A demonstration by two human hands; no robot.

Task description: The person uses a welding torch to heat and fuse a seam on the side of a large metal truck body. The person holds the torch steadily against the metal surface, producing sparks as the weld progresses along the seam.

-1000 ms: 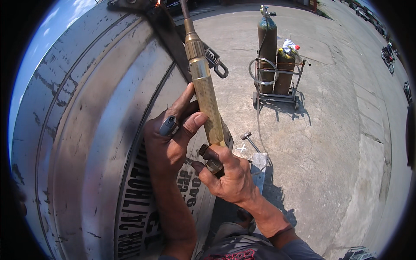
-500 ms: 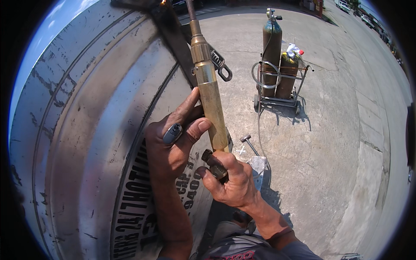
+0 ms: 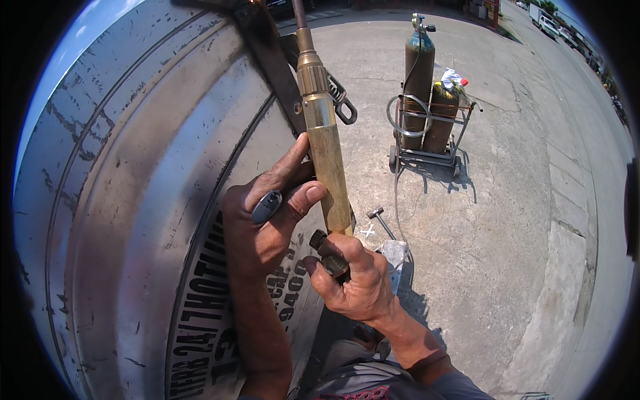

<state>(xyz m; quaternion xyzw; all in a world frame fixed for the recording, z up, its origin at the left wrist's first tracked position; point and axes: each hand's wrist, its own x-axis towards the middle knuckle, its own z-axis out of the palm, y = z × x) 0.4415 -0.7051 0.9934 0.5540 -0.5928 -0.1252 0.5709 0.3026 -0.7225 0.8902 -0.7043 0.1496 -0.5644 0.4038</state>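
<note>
A brass gas torch (image 3: 328, 160) with a knurled barrel slants up and slightly left in front of me, its dark upper tube running out at the top. My left hand (image 3: 273, 200) steadies the barrel from the left, thumb and forefinger against it. Out of that same hand pokes the grey rounded end of a small object (image 3: 267, 207), the rest of it hidden. My right hand (image 3: 357, 277) is closed round the torch's lower end, fingers and thumb on the dark valve fittings (image 3: 335, 266) there.
On my left rises a scuffed, pale metal panel (image 3: 127, 200) with dark lettering; a dark steel bar (image 3: 267, 60) borders its top. Ahead, two gas cylinders (image 3: 419, 90) stand on a wheeled cart (image 3: 427, 157) with a coiled hose. A hammer (image 3: 381, 221) lies on the concrete.
My view has shifted very slightly, so the torch and ground items sit a little differently. Both hands keep the same hold.
</note>
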